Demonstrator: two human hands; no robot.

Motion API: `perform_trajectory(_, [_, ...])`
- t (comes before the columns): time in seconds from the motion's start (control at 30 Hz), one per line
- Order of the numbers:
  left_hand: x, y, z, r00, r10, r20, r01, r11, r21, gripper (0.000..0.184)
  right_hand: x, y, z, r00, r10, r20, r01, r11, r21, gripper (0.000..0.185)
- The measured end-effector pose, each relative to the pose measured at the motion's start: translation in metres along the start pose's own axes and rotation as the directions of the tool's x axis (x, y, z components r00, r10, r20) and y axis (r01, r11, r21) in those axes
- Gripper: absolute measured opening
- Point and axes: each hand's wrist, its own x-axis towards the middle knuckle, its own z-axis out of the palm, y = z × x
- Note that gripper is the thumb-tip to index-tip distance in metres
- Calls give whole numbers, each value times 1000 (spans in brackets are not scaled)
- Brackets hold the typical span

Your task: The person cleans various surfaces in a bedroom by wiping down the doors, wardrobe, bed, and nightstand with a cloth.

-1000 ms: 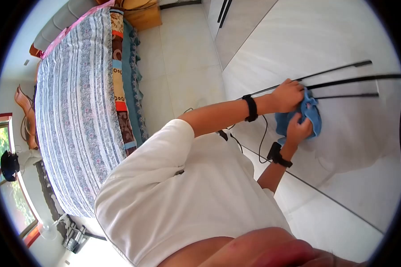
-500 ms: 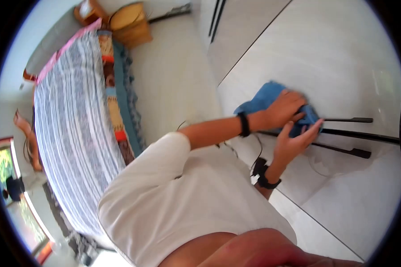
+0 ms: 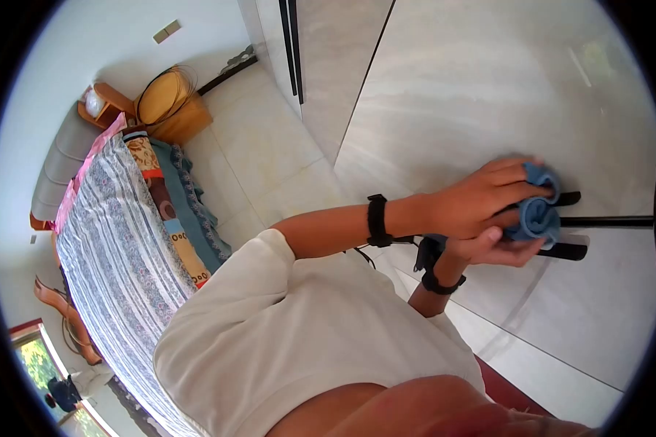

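Note:
A blue cloth [image 3: 536, 222], bunched into rolled folds, is pressed against the pale cabinet door [image 3: 430, 87] at right. My left hand [image 3: 481, 197], the upper one, curls its fingers over the cloth from above. Just below it, my right hand [image 3: 499, 249] grips the cloth's lower side, its thumb close to the left hand. Black bars [image 3: 608, 221] run along the door, and their near parts disappear behind the cloth and hands. Whether the cloth wraps round a bar is hidden. Each wrist carries a black band [image 3: 377, 220].
Behind me at left stands a bed [image 3: 116, 240] under a striped cover. A wooden cabinet [image 3: 175, 113] with coiled cable stands by the wall. Tiled floor [image 3: 270, 146] lies between bed and cabinet doors. Another door carries long black handles [image 3: 291, 51].
Both hands have moved right along the black bars with the cloth. The cloth, spread out and hanging loose before, is now gathered into compact rolls. The camera view has shifted slightly.

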Motion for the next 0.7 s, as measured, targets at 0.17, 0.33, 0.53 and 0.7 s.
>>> perform_trajectory(0.17, [-6,-52,-53,992,-62,113,-10,834,551,43,-15,21,11,991,-8,134,86,805,-587,52])
perform_trajectory(0.33, [7,-109,-130,902,-15,431,-333,611,718,38,-43,22,30,946,281,159,55,345,-937,56])
perform_trajectory(0.53, [103,-108,-194,914,283,290,-392,442,807,46,39,3,118,975,205,88,68,104,-992,69])
perform_trajectory(0.7, [63,-168,-246,998,56,35,-62,607,793,54,-4,50,174,965,119,235,214,164,-963,77])
